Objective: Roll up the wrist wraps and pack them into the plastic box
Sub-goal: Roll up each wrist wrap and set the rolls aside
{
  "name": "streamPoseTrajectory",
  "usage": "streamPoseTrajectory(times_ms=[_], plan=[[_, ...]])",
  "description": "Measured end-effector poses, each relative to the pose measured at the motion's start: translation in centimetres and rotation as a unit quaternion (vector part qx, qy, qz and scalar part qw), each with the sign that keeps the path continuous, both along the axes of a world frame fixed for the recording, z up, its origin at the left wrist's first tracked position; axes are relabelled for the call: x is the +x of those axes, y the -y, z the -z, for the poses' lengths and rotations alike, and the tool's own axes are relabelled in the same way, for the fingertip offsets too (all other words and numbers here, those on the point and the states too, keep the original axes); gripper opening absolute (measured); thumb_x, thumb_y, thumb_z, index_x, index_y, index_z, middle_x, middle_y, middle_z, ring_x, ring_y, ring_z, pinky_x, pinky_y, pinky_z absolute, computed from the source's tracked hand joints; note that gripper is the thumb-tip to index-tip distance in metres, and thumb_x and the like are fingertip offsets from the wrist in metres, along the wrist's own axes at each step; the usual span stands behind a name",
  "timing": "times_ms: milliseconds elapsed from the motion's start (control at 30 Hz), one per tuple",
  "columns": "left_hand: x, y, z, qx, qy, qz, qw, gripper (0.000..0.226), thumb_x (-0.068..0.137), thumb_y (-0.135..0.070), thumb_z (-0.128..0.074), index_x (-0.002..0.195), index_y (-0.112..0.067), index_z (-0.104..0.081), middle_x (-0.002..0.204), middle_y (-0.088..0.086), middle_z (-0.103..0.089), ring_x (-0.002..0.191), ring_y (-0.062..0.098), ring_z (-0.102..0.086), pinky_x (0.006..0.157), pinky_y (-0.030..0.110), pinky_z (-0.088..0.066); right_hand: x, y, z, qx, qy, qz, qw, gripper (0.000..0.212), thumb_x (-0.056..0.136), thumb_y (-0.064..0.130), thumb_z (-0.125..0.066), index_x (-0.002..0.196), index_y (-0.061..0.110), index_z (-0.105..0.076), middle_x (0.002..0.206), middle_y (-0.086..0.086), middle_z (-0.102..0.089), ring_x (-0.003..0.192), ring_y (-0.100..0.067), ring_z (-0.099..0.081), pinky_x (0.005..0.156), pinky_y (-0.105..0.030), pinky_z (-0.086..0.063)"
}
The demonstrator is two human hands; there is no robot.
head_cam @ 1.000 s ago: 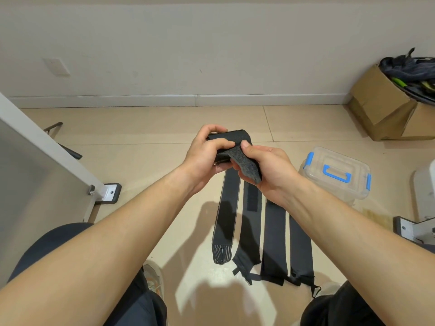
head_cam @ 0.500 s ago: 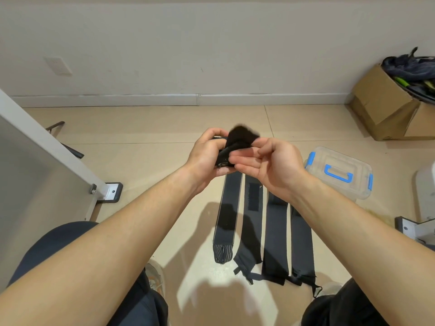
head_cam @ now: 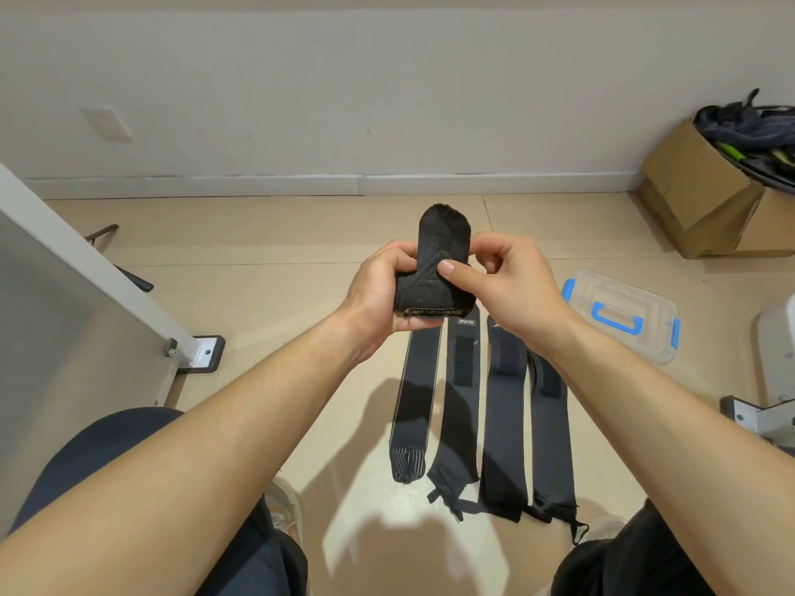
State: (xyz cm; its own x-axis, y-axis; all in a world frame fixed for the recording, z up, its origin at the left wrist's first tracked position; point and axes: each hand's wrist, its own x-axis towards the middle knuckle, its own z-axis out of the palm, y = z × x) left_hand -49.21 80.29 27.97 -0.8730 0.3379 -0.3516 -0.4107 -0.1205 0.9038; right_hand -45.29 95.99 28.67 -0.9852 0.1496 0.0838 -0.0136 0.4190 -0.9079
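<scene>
A black rolled wrist wrap (head_cam: 430, 292) is held in front of me above the floor, its fuzzy end flap standing up past the roll. My left hand (head_cam: 378, 294) grips the roll from the left. My right hand (head_cam: 503, 286) pinches the flap, thumb on its near face. Several more black wrist wraps (head_cam: 482, 406) lie flat and unrolled side by side on the tiled floor below my hands. The clear plastic box (head_cam: 623, 316) with blue handle and latches sits on the floor to the right, lid on.
A cardboard box (head_cam: 705, 195) stuffed with dark gear stands by the wall at far right. A grey panel with a metal foot bracket (head_cam: 202, 354) is on the left. Another metal bracket (head_cam: 757, 419) and a white object sit at the right edge. My knees frame the bottom.
The wrap's loose end, hanging down a second ago, has been brought over the roll and now stands up behind it. My right hand shifted from under the roll to pinching the flap.
</scene>
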Motion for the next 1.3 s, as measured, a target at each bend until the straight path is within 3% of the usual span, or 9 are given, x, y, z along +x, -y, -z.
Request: streamPoseTrajectory(times_ms=[167, 300, 433, 533, 667, 833, 1067, 1233, 1300], plan=[[0.0, 0.0, 0.0, -0.018, -0.027, 0.034, 0.999, 0.033, 0.101, -0.049, -0.051, 0.095, -0.02, -0.066, 0.087, 0.002, -0.073, 0.085, 0.024, -0.075, 0.072, 0.045, -0.063, -0.2, -0.3, 0.6, -0.027, 0.005, 0.037, 0.999, 0.015, 0.085, 0.023, -0.083, 0.078, 0.029, -0.071, 0.086, 0.002, -0.047, 0.072, -0.009, -0.044, 0.065, -0.021, -0.039], [0.4, 0.0, 0.5, -0.037, -0.088, 0.054, 0.994, 0.024, 0.093, -0.031, -0.072, 0.108, -0.013, -0.064, 0.093, 0.005, -0.071, 0.086, 0.02, -0.076, 0.068, 0.037, -0.061, -0.2, -0.1, 1.1, -0.119, 0.023, 0.041, 0.992, 0.015, 0.089, 0.021, -0.078, 0.076, 0.019, -0.071, 0.077, -0.008, -0.051, 0.065, -0.013, -0.055, 0.061, -0.027, -0.048], [0.4, 0.0, 0.6, -0.046, -0.093, 0.066, 0.992, 0.024, 0.092, -0.025, -0.074, 0.112, -0.013, -0.066, 0.093, 0.003, -0.072, 0.086, 0.02, -0.076, 0.071, 0.04, -0.062, -0.5, 0.1, 1.6, -0.178, 0.052, 0.074, 0.98, 0.029, 0.084, 0.032, -0.079, 0.062, 0.021, -0.065, 0.069, -0.006, -0.053, 0.065, -0.018, -0.056, 0.063, -0.033, -0.045], [0.5, -0.2, 0.6, -0.055, -0.103, 0.072, 0.991, 0.021, 0.092, -0.02, -0.075, 0.111, -0.018, -0.066, 0.091, -0.004, -0.073, 0.085, 0.018, -0.076, 0.07, 0.04, -0.063, -0.6, 0.4, 1.6, -0.19, 0.051, 0.098, 0.976, 0.031, 0.086, 0.027, -0.08, 0.063, 0.015, -0.063, 0.064, -0.004, -0.057, 0.061, -0.017, -0.056, 0.058, -0.03, -0.045], [1.0, -0.6, 0.2, -0.065, -0.121, 0.086, 0.987, 0.045, 0.089, -0.013, -0.077, 0.125, -0.018, -0.049, 0.102, -0.003, -0.066, 0.078, 0.008, -0.073, 0.061, 0.03, -0.06, -0.8, 0.2, 2.0, -0.201, 0.048, 0.144, 0.968, 0.033, 0.082, 0.024, -0.084, 0.063, 0.018, -0.058, 0.066, -0.004, -0.059, 0.064, -0.019, -0.059, 0.06, -0.031, -0.048], [1.6, -0.7, 0.7, -0.106, -0.163, 0.109, 0.975, 0.066, 0.085, -0.012, -0.081, 0.131, -0.025, -0.035, 0.11, 0.005, -0.06, 0.085, 0.019, -0.07, 0.06, 0.028, -0.057, -1.3, -0.8, 2.3, -0.142, 0.098, 0.142, 0.975, 0.033, 0.083, 0.023, -0.084, 0.065, 0.015, -0.059, 0.065, -0.003, -0.059, 0.059, -0.017, -0.058, 0.051, -0.024, -0.047], [1.6, -0.6, 1.3, -0.132, -0.218, 0.128, 0.959, 0.05, 0.081, -0.008, -0.083, 0.12, -0.022, -0.056, 0.106, 0.004, -0.062, 0.086, 0.017, -0.067, 0.07, 0.036, -0.063, -1.8, -1.3, 3.0, -0.153, 0.172, 0.141, 0.963, 0.028, 0.085, 0.021, -0.081, 0.072, 0.014, -0.058, 0.066, -0.005, -0.063, 0.052, -0.016, -0.058, 0.045, -0.022, -0.046], [1.6, -0.7, 1.6, -0.124, -0.185, 0.11, 0.969, 0.04, 0.075, -0.014, -0.088, 0.106, -0.026, -0.068, 0.123, 0.007, -0.059, 0.099, 0.024, -0.068, 0.06, 0.028, -0.058, -1.6, -1.4, 2.9, -0.228, 0.256, 0.096, 0.934, 0.006, 0.081, 0.012, -0.073, 0.084, 0.012, -0.067, 0.079, -0.009, -0.071, 0.069, -0.025, -0.068, 0.061, -0.035, -0.058], [1.5, -0.8, 1.6, -0.112, -0.177, 0.103, 0.972, 0.038, 0.072, -0.019, -0.089, 0.102, -0.03, -0.069, 0.129, 0.005, -0.055, 0.106, 0.027, -0.066, 0.06, 0.028, -0.058, -1.4, -1.7, 2.8, -0.264, 0.287, 0.065, 0.919, 0.023, 0.074, 0.012, -0.073, 0.097, 0.009, -0.076, 0.097, -0.014, -0.077, 0.089, -0.032, -0.074, 0.076, -0.047, -0.064]])
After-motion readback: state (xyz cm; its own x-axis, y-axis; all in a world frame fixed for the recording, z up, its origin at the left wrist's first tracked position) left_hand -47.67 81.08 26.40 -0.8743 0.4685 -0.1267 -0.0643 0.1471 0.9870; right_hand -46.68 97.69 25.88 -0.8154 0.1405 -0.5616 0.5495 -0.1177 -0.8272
